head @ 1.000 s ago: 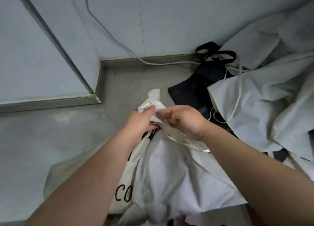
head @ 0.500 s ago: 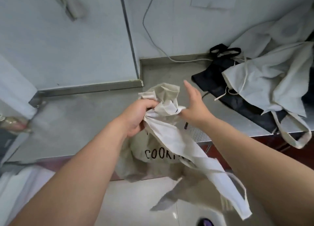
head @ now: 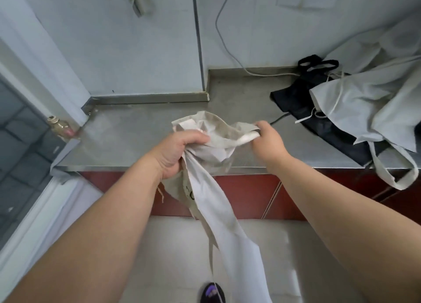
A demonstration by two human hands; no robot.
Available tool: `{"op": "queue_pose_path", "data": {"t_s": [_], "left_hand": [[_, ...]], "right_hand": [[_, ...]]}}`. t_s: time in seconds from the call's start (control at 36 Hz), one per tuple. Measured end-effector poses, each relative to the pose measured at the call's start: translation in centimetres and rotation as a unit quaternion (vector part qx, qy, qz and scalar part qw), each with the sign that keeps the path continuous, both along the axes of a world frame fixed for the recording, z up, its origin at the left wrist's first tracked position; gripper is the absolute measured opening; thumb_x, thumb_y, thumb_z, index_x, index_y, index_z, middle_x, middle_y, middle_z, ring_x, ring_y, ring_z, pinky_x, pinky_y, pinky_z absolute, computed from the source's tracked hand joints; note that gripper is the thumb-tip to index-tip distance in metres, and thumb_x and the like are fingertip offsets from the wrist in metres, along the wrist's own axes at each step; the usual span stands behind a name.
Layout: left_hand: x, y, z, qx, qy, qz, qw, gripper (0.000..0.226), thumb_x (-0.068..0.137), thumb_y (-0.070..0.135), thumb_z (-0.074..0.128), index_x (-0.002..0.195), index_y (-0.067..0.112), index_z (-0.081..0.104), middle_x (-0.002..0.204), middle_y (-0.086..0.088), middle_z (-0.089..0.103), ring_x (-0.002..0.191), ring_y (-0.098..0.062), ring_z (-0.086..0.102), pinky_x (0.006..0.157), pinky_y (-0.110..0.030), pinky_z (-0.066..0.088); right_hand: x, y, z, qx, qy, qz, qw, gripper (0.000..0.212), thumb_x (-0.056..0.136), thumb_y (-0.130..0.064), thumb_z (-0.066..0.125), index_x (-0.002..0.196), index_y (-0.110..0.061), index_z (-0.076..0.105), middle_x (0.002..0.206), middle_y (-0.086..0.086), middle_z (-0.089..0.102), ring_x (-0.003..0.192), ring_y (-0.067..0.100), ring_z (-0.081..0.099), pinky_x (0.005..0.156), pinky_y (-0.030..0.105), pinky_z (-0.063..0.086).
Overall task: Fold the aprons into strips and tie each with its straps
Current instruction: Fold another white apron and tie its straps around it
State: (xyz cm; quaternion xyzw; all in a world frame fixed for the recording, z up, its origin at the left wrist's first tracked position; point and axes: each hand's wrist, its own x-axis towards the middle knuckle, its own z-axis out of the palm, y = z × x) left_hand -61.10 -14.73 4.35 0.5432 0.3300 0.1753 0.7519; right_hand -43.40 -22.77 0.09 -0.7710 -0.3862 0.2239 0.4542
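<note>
Apron (head: 218, 143): pale cloth with black print, bunched up in the air over the front edge of the worktop (head: 141, 138). Its long tail hangs past the red cabinet front (head: 246, 193) toward the floor (head: 173, 257).
Left hand (head: 180, 152): your fingers are curled tight round the gathered middle of the cloth and carry most of its weight.
Right hand (head: 268, 140): closed on a fold of the upper edge and drawing it out to the right, so the cloth is taut between your hands.
Strap (head: 210, 252): one thin tie dangles from the hanging tail. Where the others lie I cannot tell.
Step in hand: you seem to be hunting for the top edge so the apron can be opened out. No fold is made yet.
Doing it well: loosen your left fist and let the cloth slide until that hand reaches a corner. Then lay the apron flat on the bare steel below your hands, printed side down, and fold the long sides inward. Leave the ties outside the folds so that they can wrap the strip.
Other aprons (head: 376, 102): a pale heap over a dark apron (head: 319, 120) at the right, well apart from your hands, with a loop (head: 396, 177) drooping off the edge.
Risk: the dangling tie may snag or be trodden on near your shoe (head: 213, 292).
</note>
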Motion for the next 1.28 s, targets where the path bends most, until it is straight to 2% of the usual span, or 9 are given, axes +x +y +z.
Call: {"op": "queue_pose_path", "data": {"t_s": [0.11, 0.22, 0.31, 0.5, 0.64, 0.89, 1.03, 1.19, 1.28], "left_hand": [[-1.8, -0.3, -1.1, 0.163, 0.121, 0.057, 0.977, 0.025, 0.069, 0.003, 0.076, 0.086, 0.017, 0.067, 0.088, -0.006, 0.070, 0.077, -0.018, 0.066, 0.070, -0.028, 0.052], [-1.8, -0.8, -2.4, 0.318, 0.240, 0.177, 0.900, 0.011, 0.082, 0.013, 0.068, 0.074, 0.016, 0.060, 0.071, 0.001, 0.056, 0.070, -0.017, 0.050, 0.062, -0.029, 0.038], [-1.1, -2.3, -2.7, 0.365, 0.261, 0.264, 0.854, 0.018, 0.087, 0.026, 0.060, 0.074, 0.014, 0.059, 0.065, 0.003, 0.050, 0.070, -0.021, 0.046, 0.058, -0.031, 0.034], [-0.2, -6.1, -3.4, 0.308, 0.233, 0.226, 0.894, 0.031, 0.070, 0.043, 0.054, 0.069, 0.013, 0.064, 0.072, 0.001, 0.049, 0.071, -0.018, 0.041, 0.065, -0.030, 0.031], [-0.5, -8.0, -3.7, 0.266, 0.167, 0.173, 0.934, 0.029, 0.086, 0.014, 0.062, 0.064, 0.033, 0.070, 0.076, 0.005, 0.062, 0.075, -0.014, 0.053, 0.070, -0.030, 0.041], [0.1, -8.4, -3.0, 0.440, 0.418, 0.081, 0.791, 0.026, 0.088, 0.020, 0.048, 0.067, 0.008, 0.055, 0.068, -0.011, 0.058, 0.076, -0.035, 0.059, 0.057, -0.034, 0.041], [1.4, -9.3, -0.9, 0.586, 0.203, 0.314, 0.719, 0.032, 0.079, 0.012, 0.045, 0.100, 0.006, 0.068, 0.093, -0.019, 0.067, 0.088, -0.037, 0.059, 0.071, -0.035, 0.040], [1.0, -8.1, -3.9, 0.466, 0.437, 0.091, 0.764, 0.011, 0.085, 0.011, 0.052, 0.094, 0.013, 0.059, 0.099, -0.017, 0.067, 0.090, -0.036, 0.061, 0.070, -0.034, 0.047], [1.1, -8.1, -3.3, 0.466, 0.398, 0.188, 0.767, 0.025, 0.088, 0.006, 0.044, 0.108, 0.015, 0.056, 0.094, -0.018, 0.062, 0.080, -0.036, 0.052, 0.064, -0.033, 0.038]], "right_hand": [[2.2, -2.7, 1.3, 0.071, 0.032, -0.125, 0.989, 0.022, 0.087, -0.001, 0.040, 0.104, -0.014, 0.047, 0.086, -0.006, 0.049, 0.078, 0.012, 0.048, 0.059, 0.016, 0.038], [2.0, -4.4, 2.4, 0.099, 0.009, -0.116, 0.988, 0.031, 0.086, 0.000, 0.038, 0.112, -0.013, 0.046, 0.086, -0.009, 0.047, 0.091, 0.023, 0.059, 0.079, 0.038, 0.053], [1.7, -6.1, 2.7, 0.105, -0.038, -0.109, 0.988, 0.028, 0.088, -0.003, 0.034, 0.111, -0.007, 0.050, 0.089, -0.004, 0.050, 0.091, 0.023, 0.052, 0.074, 0.025, 0.039], [2.6, -9.8, 2.2, 0.166, 0.026, -0.100, 0.981, 0.023, 0.069, -0.021, 0.033, 0.068, -0.001, 0.044, 0.069, 0.010, 0.041, 0.071, 0.019, 0.036, 0.066, 0.033, 0.030], [2.9, -11.1, 2.4, 0.113, 0.080, -0.070, 0.988, 0.017, 0.082, -0.015, 0.040, 0.068, -0.018, 0.029, 0.064, -0.003, 0.027, 0.059, 0.013, 0.024, 0.053, 0.028, 0.023], [4.9, -13.0, 1.9, -0.257, -0.178, -0.017, 0.950, 0.022, 0.090, -0.016, 0.042, 0.068, -0.014, 0.039, 0.072, 0.004, 0.048, 0.071, 0.027, 0.050, 0.054, 0.028, 0.032], [3.5, -13.6, 4.5, 0.000, -0.222, -0.167, 0.961, 0.014, 0.085, -0.010, 0.042, 0.073, -0.009, 0.036, 0.064, 0.005, 0.039, 0.069, 0.029, 0.038, 0.056, 0.033, 0.025], [3.7, -13.5, 2.2, -0.185, -0.189, -0.088, 0.960, 0.021, 0.087, -0.013, 0.042, 0.066, -0.012, 0.036, 0.067, 0.005, 0.041, 0.075, 0.031, 0.045, 0.062, 0.029, 0.030], [3.4, -13.1, 2.1, -0.159, -0.178, -0.090, 0.967, 0.026, 0.088, -0.013, 0.040, 0.063, -0.014, 0.033, 0.067, 0.005, 0.042, 0.073, 0.029, 0.044, 0.060, 0.030, 0.029]]}}
